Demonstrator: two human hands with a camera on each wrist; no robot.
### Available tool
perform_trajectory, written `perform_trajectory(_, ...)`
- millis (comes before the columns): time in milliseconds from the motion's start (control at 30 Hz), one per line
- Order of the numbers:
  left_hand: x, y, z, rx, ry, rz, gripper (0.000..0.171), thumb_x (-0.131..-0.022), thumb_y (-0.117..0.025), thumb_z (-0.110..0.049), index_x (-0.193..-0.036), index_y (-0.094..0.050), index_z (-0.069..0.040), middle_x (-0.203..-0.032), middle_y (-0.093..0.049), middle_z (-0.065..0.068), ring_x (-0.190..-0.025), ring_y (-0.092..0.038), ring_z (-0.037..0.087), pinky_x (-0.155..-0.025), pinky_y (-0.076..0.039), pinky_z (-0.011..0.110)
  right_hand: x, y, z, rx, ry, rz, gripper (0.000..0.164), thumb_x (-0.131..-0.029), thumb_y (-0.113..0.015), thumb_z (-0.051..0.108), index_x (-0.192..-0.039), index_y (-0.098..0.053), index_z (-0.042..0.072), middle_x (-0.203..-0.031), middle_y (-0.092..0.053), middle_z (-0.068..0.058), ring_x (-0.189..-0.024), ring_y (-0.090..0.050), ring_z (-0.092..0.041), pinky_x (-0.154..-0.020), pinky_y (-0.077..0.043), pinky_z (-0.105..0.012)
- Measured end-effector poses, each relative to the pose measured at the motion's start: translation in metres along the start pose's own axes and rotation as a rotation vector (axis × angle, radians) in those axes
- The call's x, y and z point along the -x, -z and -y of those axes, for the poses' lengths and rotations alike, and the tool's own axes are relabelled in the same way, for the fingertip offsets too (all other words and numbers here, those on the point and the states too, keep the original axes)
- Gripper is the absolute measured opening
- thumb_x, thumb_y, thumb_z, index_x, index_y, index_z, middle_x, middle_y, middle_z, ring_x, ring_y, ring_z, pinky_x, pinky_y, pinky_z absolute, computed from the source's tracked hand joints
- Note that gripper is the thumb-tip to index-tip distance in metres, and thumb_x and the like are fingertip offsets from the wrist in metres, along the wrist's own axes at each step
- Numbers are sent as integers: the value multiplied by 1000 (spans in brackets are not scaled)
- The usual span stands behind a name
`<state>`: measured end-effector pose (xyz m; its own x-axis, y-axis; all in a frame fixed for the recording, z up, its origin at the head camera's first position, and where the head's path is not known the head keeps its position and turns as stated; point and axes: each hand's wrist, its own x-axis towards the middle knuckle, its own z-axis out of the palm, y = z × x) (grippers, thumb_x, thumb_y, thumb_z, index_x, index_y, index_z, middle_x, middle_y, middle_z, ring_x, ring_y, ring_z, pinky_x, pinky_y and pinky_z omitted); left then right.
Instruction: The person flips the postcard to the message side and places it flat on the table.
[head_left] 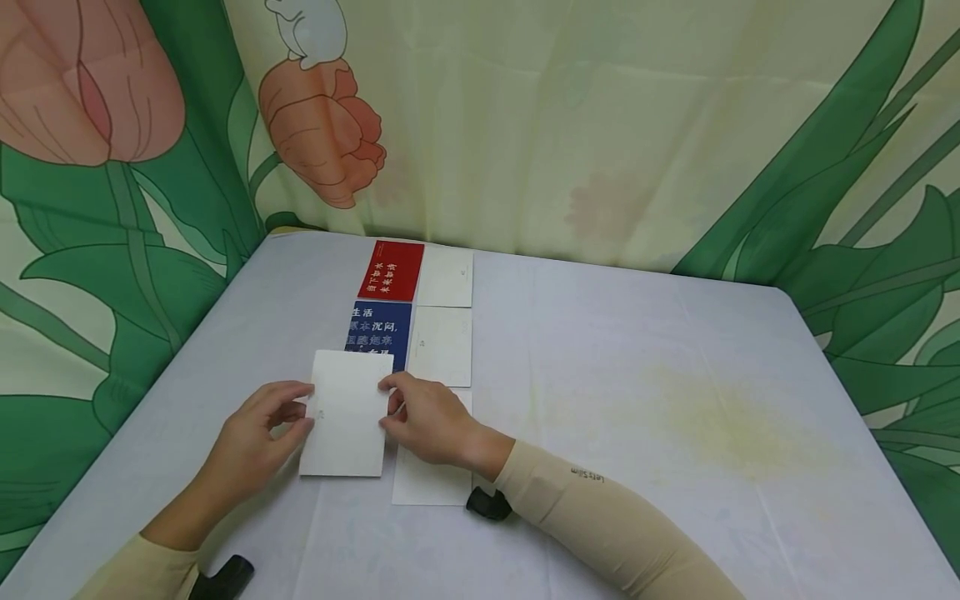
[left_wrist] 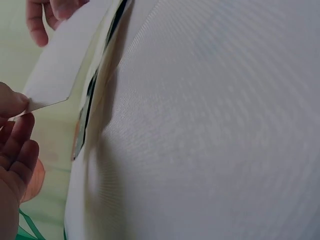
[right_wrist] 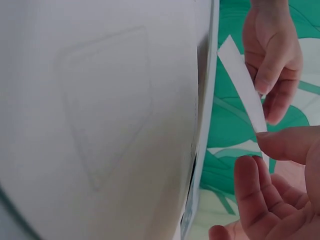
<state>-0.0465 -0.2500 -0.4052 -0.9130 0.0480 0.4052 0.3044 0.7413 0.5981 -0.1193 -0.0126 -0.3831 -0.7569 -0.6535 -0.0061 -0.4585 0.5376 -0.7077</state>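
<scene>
1. Backdrop fabric printed with a pink tulip and green leaves rises behind a table covered by a white cloth, on which a blue card with white Chinese characters lies flat
2. Just beyond the blue card, and in line with it, lies a red card that also bears white characters
3. To the right of the blue card, a middle white card lies just beside it; a far white card lies farther back, and a near white card lies nearer the person, partly covered by the right hand
4. On the near side of the blue card, a held white card with a small grey mark is raised off the cloth and hides the blue card's lower part from the head view; in the wrist views it is tilted
5. Left of the held card and nearer the person than the blue card, the left hand pinches one long edge between thumb and forefinger, its other fingers bent inward
6. Opposite, the right hand pinches the other long edge between thumb and forefinger, its remaining fingers bent and close together
7. Beige sleeves cover both forearms, nearer the person than the blue card
</scene>
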Motion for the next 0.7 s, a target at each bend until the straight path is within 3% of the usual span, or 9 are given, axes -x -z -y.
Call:
perform_trajectory(133, 0, 0, 1, -30, -1, 47, 46, -79, -77, 11, -122, -63, 4, -119, -61, 16, -93, -62, 19, -82, -46, 7, 0, 0, 0, 16, -28, 25, 39, -94, -69, 14, -130, -57, 6, -86, -58, 7, -74, -55, -5, -65, -46, -17)
perform_trajectory(233, -1, 1, 1, -63, 16, 101, 46, -80, -77, 7, -124, -63, 3, -123, -60, 18, -97, -63, 26, -82, -56, 30, -1, -1, -1, 47, -40, 46, 39, -94, -70, 16, -130, -57, 7, -84, -58, 8, -72, -54, -6, -63, -45, -18)
perform_trajectory(300, -2, 1, 0, -82, 30, 133, 46, -81, -78, 4, -125, -62, 3, -124, -59, 20, -99, -62, 29, -82, -56, 45, -1, -2, -2, 66, -41, 57, 39, -94, -70, 17, -129, -57, 6, -83, -59, 8, -71, -53, -6, -61, -44, -18)
perform_trajectory(367, -2, 1, -1, -91, 35, 153, 47, -80, -79, 3, -124, -63, 3, -124, -59, 21, -100, -62, 31, -81, -55, 53, -1, -2, -3, 85, -39, 68, 40, -93, -70, 17, -129, -57, 6, -81, -59, 9, -69, -53, -6, -61, -43, -18)
perform_trajectory(700, -4, -3, -2, -90, 149, 243, 48, -80, -80, 1, -123, -60, 4, -119, -58, 20, -97, -62, 30, -84, -56, 48, -2, -3, -3, 62, -47, 102, 47, -93, -72, 16, -134, -52, 5, -80, -58, 9, -68, -53, -7, -60, -44, -18)
